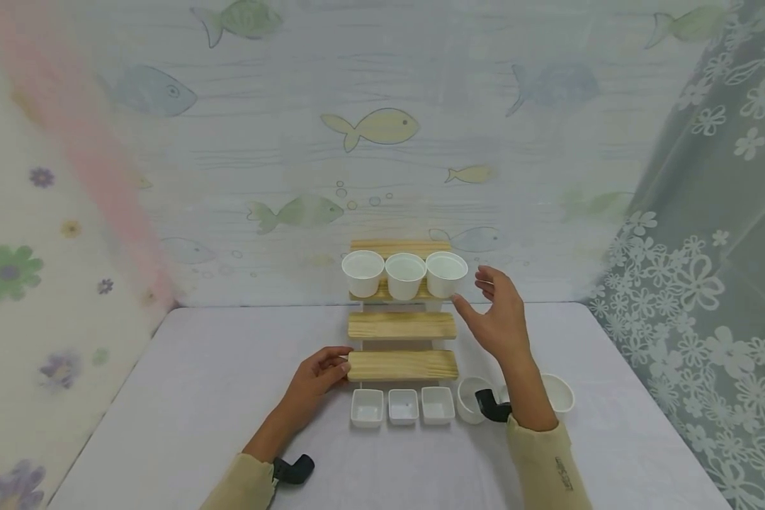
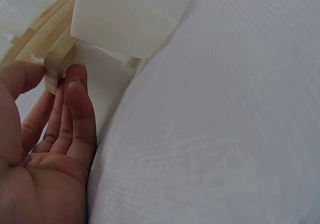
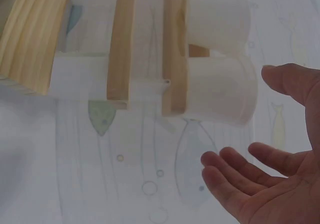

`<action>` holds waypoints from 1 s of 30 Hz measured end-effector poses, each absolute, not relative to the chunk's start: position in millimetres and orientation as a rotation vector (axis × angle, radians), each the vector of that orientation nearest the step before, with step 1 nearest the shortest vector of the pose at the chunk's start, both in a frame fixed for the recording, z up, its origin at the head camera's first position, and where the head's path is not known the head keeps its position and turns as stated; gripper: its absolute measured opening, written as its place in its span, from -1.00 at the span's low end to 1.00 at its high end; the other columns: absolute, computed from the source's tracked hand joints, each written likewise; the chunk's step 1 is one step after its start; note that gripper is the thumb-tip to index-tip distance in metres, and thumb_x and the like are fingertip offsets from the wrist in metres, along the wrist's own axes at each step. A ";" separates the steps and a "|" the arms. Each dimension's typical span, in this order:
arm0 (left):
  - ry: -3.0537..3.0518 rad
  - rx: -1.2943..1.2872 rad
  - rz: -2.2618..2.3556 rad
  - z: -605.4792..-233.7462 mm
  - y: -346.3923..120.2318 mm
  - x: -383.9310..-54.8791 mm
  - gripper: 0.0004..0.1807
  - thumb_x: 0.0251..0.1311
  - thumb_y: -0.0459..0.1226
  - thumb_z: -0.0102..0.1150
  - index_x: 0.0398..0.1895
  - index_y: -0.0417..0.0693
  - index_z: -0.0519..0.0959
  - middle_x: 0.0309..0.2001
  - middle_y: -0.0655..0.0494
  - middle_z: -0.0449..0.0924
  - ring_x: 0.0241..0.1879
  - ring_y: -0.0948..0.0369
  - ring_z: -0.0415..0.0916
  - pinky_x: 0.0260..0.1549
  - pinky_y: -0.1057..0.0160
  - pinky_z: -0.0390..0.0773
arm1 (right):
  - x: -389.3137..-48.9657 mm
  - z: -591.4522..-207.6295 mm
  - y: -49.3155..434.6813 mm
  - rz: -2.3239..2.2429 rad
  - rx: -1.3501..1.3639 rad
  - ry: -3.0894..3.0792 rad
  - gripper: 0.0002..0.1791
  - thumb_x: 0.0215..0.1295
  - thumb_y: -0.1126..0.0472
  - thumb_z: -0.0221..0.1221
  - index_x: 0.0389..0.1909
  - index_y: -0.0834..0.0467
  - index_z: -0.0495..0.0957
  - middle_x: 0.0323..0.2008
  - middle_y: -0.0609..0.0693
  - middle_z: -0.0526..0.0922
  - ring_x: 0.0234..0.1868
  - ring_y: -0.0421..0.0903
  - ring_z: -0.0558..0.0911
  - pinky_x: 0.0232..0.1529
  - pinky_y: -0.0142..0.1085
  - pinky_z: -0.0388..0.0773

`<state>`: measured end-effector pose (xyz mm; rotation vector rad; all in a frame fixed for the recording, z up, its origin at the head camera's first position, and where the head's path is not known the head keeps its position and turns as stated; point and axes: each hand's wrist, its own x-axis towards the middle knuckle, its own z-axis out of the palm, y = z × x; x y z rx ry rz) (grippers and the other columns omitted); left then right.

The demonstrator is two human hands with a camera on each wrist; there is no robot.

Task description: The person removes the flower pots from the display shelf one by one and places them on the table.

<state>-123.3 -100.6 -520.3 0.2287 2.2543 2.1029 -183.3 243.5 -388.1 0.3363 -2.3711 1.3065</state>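
A tiered stand with pale wooden shelves (image 1: pixel 401 365) stands at the table's middle. Three round white cups (image 1: pixel 446 275) sit side by side on an upper shelf. My left hand (image 1: pixel 319 375) pinches the left end of the lowest wooden shelf (image 2: pixel 56 64) between thumb and fingers, as the left wrist view shows. My right hand (image 1: pixel 499 315) hovers just right of the rightmost cup, thumb and fingers spread with nothing between them. In the right wrist view, a gap lies between that cup (image 3: pixel 220 89) and the fingertips (image 3: pixel 212 159).
Three small square white dishes (image 1: pixel 403 407) stand in a row before the stand. Round white cups (image 1: pixel 557 393) stand to their right, partly hidden by the right forearm. A patterned wall (image 1: pixel 280 163) rises behind the white table (image 1: pixel 229 354).
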 end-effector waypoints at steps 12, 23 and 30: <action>2.294 0.172 2.111 -518.4 -80.8 -91.8 -0.58 0.52 -0.21 0.27 0.34 -0.15 0.55 0.04 -0.14 0.65 -0.05 0.15 0.66 -0.06 0.27 0.72 | -191.5 -383.6 256.6 1.346 0.529 -2.404 -0.08 0.27 0.19 0.52 0.52 0.34 0.25 0.39 0.30 0.42 0.39 0.25 0.51 0.46 0.04 0.44; 2.299 0.166 2.125 -518.4 -75.5 -84.4 -0.58 0.52 -0.22 0.27 0.34 -0.15 0.54 0.05 -0.15 0.66 -0.04 0.15 0.67 -0.05 0.26 0.72 | -203.6 -380.8 255.6 1.397 0.630 -2.396 -0.10 0.30 0.20 0.49 0.53 0.36 0.24 0.42 0.30 0.40 0.39 0.24 0.51 0.46 0.01 0.45; 2.282 0.154 2.136 -520.9 -76.1 -84.9 -0.58 0.51 -0.22 0.28 0.34 -0.14 0.55 0.04 -0.14 0.65 -0.06 0.15 0.66 -0.07 0.26 0.73 | -207.1 -377.9 252.6 1.396 0.642 -2.418 -0.08 0.29 0.20 0.50 0.55 0.34 0.23 0.43 0.29 0.40 0.38 0.25 0.52 0.42 0.03 0.48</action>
